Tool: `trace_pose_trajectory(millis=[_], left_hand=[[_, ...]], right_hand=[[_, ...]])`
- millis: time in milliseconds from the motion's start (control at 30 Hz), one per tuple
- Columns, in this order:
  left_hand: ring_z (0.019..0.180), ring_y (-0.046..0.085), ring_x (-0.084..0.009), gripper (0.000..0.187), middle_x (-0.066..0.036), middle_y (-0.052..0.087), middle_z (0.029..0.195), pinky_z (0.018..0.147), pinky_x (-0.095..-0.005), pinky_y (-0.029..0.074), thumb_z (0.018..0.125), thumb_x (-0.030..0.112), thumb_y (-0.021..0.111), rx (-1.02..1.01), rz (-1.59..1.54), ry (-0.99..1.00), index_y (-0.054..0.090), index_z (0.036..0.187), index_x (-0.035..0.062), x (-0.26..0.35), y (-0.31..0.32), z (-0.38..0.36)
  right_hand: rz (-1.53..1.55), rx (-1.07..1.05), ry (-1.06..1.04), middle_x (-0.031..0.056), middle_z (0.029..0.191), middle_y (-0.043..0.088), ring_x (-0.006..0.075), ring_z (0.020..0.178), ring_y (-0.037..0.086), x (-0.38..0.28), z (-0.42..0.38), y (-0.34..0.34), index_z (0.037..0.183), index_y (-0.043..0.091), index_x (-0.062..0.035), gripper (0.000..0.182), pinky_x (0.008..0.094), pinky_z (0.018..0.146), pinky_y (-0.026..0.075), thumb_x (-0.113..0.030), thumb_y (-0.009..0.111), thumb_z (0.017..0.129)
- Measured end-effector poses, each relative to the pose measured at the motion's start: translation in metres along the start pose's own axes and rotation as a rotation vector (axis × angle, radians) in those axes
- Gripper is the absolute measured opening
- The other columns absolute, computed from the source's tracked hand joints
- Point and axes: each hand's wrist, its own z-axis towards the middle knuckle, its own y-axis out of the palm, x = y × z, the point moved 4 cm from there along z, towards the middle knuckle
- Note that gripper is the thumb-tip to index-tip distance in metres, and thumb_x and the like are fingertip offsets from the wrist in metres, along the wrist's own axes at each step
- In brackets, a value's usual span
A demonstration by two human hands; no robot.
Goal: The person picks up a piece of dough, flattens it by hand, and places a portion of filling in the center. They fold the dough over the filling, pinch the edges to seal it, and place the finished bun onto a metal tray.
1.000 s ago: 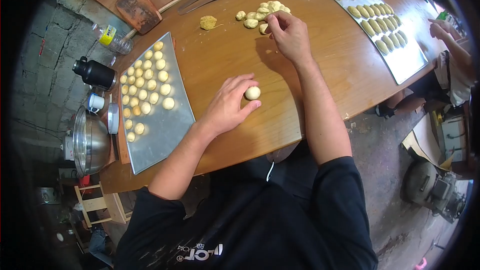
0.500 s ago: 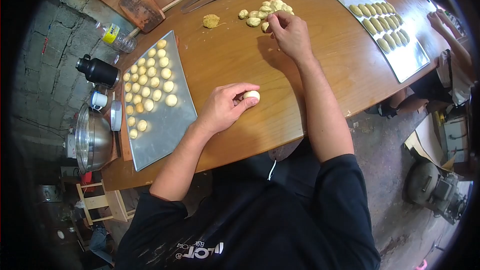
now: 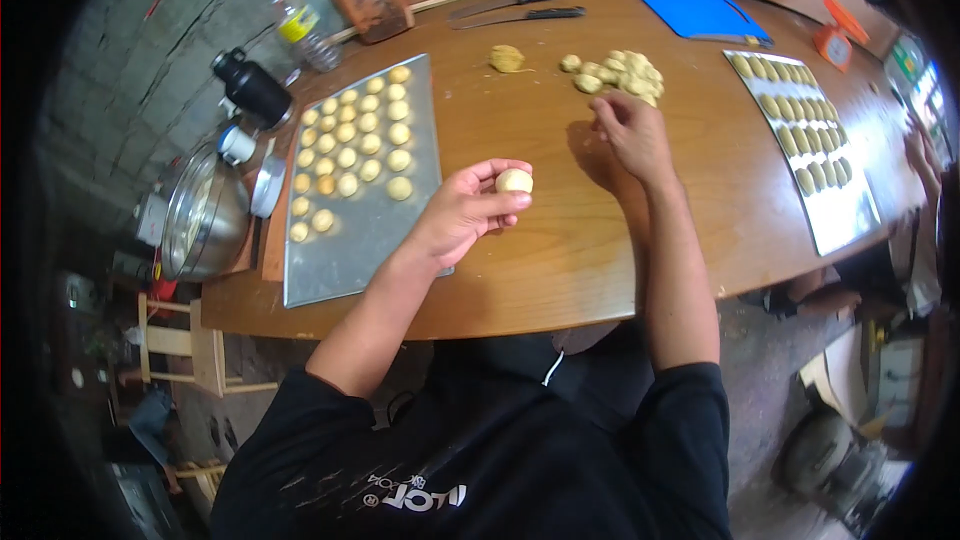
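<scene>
In my left hand [image 3: 462, 210], a smooth pale dough ball [image 3: 514, 182] is gripped between thumb and fingers, raised above the wooden table. My right hand [image 3: 636, 135] hovers by the near side of a heap of dough pieces [image 3: 625, 70]. Its fingers are curled in with thumb and forefinger close together; whether anything small is between them cannot be made out. To the left lies a metal tray [image 3: 375, 250] bearing rows of round dough balls [image 3: 346, 132]. A crumbly yellowish lump [image 3: 507, 59] sits left of the heap.
Two knives [image 3: 530, 15] and a blue cutting board [image 3: 693, 12] lie at the back. On the right are a tray [image 3: 840, 225] of oval pieces, an orange scale [image 3: 838, 40] and another person's hand [image 3: 920, 145]. A black flask [image 3: 250, 90] and steel bowl [image 3: 215, 225] stand left.
My left hand has lifted the dough ball and turned so more of it shows. My right hand has drawn slightly back from the heap. The camera view has shifted.
</scene>
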Motion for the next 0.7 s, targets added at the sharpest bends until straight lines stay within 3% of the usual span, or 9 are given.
trace_pose_trajectory(millis=[67,133,167,333,433,500,533,600,700], left_hand=[[0.098,0.072,-0.0118,0.051,-0.009,0.073,0.122,0.084,-0.0283,0.062,0.102,0.009,0.076,0.13,0.238,0.038,0.059,0.15,0.0043,-0.002,-0.006,-0.011],[0.09,0.071,-0.0111,0.051,-0.007,0.075,0.115,0.077,-0.0281,0.06,0.099,0.009,0.079,0.211,0.615,0.365,0.059,0.146,0.0019,0.008,-0.013,-0.029],[0.085,0.071,-0.0133,0.044,-0.006,0.076,0.111,0.074,-0.0295,0.058,0.097,0.009,0.08,0.297,0.859,0.354,0.064,0.137,0.0014,0.015,-0.019,-0.043],[0.083,0.072,-0.0202,0.037,-0.008,0.077,0.113,0.076,-0.0344,0.059,0.092,0.007,0.081,0.474,1.066,0.232,0.072,0.129,0.0058,0.031,-0.078,-0.093],[0.088,0.073,-0.0196,0.039,-0.008,0.078,0.111,0.077,-0.0353,0.059,0.092,0.007,0.081,0.621,1.219,0.525,0.072,0.129,0.0068,0.048,-0.11,-0.117],[0.096,0.074,-0.0236,0.039,-0.009,0.078,0.114,0.084,-0.0384,0.059,0.091,0.01,0.084,0.848,1.18,0.211,0.073,0.129,0.0081,0.052,-0.127,-0.128],[0.096,0.074,-0.0236,0.039,-0.009,0.078,0.114,0.084,-0.0384,0.059,0.091,0.01,0.084,0.849,1.178,0.21,0.073,0.129,0.0081,0.047,-0.135,-0.131],[0.103,0.073,-0.0292,0.046,-0.012,0.077,0.121,0.091,-0.0423,0.059,0.09,0.014,0.086,0.944,1.518,0.347,0.073,0.134,0.0097,0.031,-0.148,-0.135],[0.11,0.07,-0.0346,0.052,-0.014,0.077,0.126,0.097,-0.0431,0.057,0.089,0.02,0.086,0.944,1.587,0.402,0.071,0.137,0.0075,0.014,-0.153,-0.141]], right_hand=[[0.068,-0.009,0.007,0.0089,0.08,0.075,0.0153,0.072,0.07,0.003,0.0,0.001,0.107,0.076,0.0023,0.027,0.0334,0.069,0.056,-0.023,0.068,0.108],[0.035,-0.013,0.029,0.0058,0.08,0.072,0.011,0.07,0.066,0.005,0.0,0.001,0.108,0.076,0.003,0.026,0.0295,0.065,0.054,-0.021,0.067,0.11],[0.089,-0.022,0.03,0.0048,0.08,0.072,0.0098,0.069,0.064,0.007,0.0,0.004,0.107,0.076,0.0026,0.026,0.0283,0.064,0.053,-0.022,0.067,0.111],[0.107,-0.077,0.052,0.0037,0.079,0.072,0.0078,0.069,0.062,0.01,0.002,0.009,0.108,0.077,0.0017,0.027,0.0263,0.062,0.05,-0.023,0.067,0.111],[0.035,-0.073,0.085,0.0034,0.078,0.072,0.0082,0.07,0.063,0.013,0.001,0.011,0.111,0.077,0.0018,0.028,0.0256,0.064,0.051,-0.025,0.068,0.111],[0.013,-0.077,0.079,0.0034,0.079,0.072,0.0083,0.07,0.063,0.012,0.0,0.011,0.111,0.077,0.0018,0.029,0.0257,0.064,0.051,-0.025,0.068,0.111],[-0.008,-0.077,0.068,0.0034,0.079,0.072,0.0084,0.07,0.064,0.012,0.0,0.012,0.111,0.077,0.0018,0.029,0.0258,0.065,0.051,-0.026,0.068,0.111],[0.008,-0.081,0.073,0.0033,0.079,0.072,0.0084,0.07,0.064,0.014,0.0,0.012,0.111,0.077,0.0019,0.029,0.0259,0.065,0.051,-0.025,0.068,0.111],[0.04,-0.088,0.074,0.003,0.079,0.071,0.0083,0.071,0.064,0.015,0.0,0.012,0.111,0.077,0.002,0.028,0.0262,0.066,0.051,-0.024,0.067,0.112]])
